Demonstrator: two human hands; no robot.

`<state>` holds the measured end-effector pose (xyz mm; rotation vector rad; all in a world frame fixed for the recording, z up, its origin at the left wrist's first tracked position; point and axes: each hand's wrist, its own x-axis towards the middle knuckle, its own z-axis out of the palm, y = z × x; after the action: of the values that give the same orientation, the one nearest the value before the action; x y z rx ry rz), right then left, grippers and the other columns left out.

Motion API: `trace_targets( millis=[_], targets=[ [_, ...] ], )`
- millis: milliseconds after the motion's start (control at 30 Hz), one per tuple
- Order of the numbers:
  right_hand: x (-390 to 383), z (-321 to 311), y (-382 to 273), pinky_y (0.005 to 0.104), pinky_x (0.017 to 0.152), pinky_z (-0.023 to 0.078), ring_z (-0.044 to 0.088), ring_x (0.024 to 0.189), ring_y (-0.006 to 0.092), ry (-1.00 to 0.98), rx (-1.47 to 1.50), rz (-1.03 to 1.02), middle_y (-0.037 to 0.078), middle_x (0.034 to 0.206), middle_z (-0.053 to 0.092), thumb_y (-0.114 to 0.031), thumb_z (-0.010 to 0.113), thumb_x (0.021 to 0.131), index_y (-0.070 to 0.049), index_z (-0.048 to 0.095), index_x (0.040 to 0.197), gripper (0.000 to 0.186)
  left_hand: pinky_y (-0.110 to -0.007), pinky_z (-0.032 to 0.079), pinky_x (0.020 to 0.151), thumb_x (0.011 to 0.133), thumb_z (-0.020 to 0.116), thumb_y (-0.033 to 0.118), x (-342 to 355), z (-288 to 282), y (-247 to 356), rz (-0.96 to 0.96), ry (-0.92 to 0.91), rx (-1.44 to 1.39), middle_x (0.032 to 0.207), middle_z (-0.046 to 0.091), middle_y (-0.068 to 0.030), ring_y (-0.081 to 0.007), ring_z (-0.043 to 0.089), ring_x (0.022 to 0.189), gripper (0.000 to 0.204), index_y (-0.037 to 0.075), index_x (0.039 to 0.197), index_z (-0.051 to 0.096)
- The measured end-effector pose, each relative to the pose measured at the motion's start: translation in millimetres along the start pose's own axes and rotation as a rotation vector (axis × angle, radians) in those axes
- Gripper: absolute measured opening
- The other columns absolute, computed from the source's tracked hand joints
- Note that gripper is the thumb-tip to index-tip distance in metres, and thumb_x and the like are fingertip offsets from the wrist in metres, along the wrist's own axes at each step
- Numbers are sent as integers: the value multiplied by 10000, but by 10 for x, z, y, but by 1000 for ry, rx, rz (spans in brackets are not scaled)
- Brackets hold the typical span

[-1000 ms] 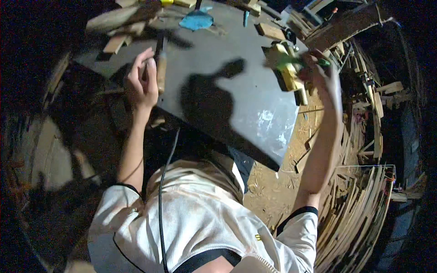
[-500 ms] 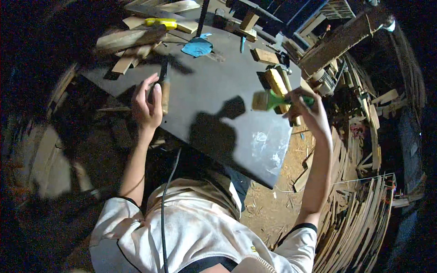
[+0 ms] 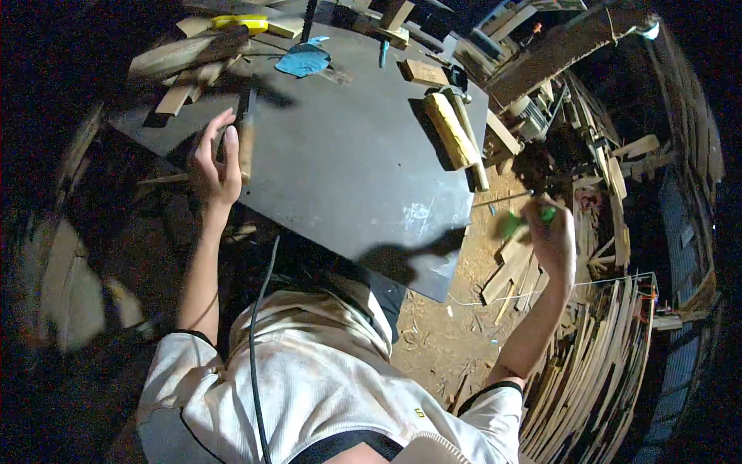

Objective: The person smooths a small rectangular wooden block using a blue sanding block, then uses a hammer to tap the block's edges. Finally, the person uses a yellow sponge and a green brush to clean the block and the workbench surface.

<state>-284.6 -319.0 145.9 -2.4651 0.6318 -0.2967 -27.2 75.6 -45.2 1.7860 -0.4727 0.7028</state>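
Note:
My left hand (image 3: 215, 164) is open at the left edge of the grey tabletop (image 3: 340, 147), fingers extended upward and thumb apart. Right beside it lies a wooden-handled tool (image 3: 246, 151) with a narrow dark blade, perhaps a chisel; whether my fingers touch it I cannot tell. Out past the table's right edge, my right hand (image 3: 553, 236) is closed around a green-handled brush (image 3: 548, 214). Motion smears the brush's lower part, and its bristles cannot be made out. On the table's right side a yellowish wood block (image 3: 451, 131) lies alongside a hammer (image 3: 473, 147).
A blue cloth or glove (image 3: 303, 59) lies on the table's far part. Wood pieces (image 3: 185, 58) and a yellow-handled tool (image 3: 239, 22) are piled at the far left. Long thin strips (image 3: 595, 371) stack at the right, above a floor (image 3: 433, 332) littered with shavings.
My right hand has swung the brush from over the table, near the wood block, to beyond its right edge. The view has shifted slightly; my left hand keeps its place beside the wooden-handled tool.

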Motion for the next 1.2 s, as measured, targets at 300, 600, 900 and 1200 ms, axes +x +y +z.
trace_targets(
  millis=[300,600,900,1200],
  targets=[
    [318,272,-447,279,530,513,615,559,100,-96,-4,33,48,719,662,-181,590,1000,24,665,936,228,-383,484,938,1012,488,272,-16,12,-49,-29,8,-45,1134,682,-205,-301,652,1071,385,-19,1233,610],
    [190,708,-1062,275,569,528,662,612,150,-248,55,-233,81,749,685,-197,625,973,46,669,971,247,-375,484,946,1011,488,250,35,-18,-42,72,17,-5,1158,675,-204,-299,653,1075,366,-26,1218,608],
    [113,1031,-1074,343,537,481,599,560,152,-276,150,-216,81,624,601,-144,621,933,6,658,877,164,-370,473,957,1023,472,262,1,-10,-73,4,34,7,1143,680,-195,-289,646,1082,376,-26,1218,613],
    [-61,1034,-895,281,558,466,535,590,99,-293,385,-314,26,715,595,-50,556,960,26,644,1034,138,-368,490,929,998,519,259,-20,31,-56,-27,45,-68,1099,695,-183,-287,665,1034,351,-14,1188,632]
  ],
)
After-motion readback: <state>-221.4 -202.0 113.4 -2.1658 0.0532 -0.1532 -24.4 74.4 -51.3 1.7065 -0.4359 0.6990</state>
